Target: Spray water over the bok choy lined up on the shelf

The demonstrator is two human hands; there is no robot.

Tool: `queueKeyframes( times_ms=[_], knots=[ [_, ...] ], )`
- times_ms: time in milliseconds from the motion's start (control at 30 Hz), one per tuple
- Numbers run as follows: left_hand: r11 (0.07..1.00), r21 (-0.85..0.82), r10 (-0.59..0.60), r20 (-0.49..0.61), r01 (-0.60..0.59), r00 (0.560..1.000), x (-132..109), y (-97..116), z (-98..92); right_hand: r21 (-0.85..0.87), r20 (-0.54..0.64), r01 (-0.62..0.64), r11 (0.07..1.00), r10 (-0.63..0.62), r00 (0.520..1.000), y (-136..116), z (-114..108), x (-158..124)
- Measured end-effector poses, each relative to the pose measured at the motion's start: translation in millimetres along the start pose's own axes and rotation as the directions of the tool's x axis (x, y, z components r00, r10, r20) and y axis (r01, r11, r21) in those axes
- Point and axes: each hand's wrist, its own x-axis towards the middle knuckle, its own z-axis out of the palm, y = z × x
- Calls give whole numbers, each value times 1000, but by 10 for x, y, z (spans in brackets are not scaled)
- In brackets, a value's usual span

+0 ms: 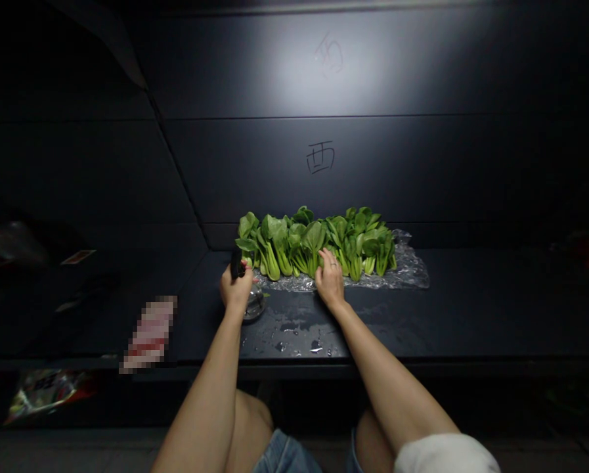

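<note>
On the dark tabletop (461, 309), a full row of bok choy (314, 246) sits on clear plastic wrap (412, 272), with the right hand (329, 279) against its front edge, apparently not clamped, though the dim view leaves that uncertain, and the left hand (235, 289) closed around a dark handle (236, 263) at its near left end.

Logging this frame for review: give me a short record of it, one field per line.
Left hand: grips a black object upright, kind unclear
Right hand: touches the bok choy, ring on a finger
Bok choy: a row lying on a clear plastic sheet
Beside left hand: glass bowl
Surface: dark table, with water droplets
Wall: character 西 written on it
</note>
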Motion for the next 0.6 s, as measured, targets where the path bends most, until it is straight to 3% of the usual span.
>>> queueKeyframes(
  times_ms=[400,600],
  knots=[
    [1000,-18,-19,-68,18,998,88,-125,-52,-7,19,-6,1000,7,1000,-14,11,-3],
    [999,-29,-30,-58,29,998,65,-86,-64,-6,18,-7,1000,7,1000,-8,13,-2]
  ],
)
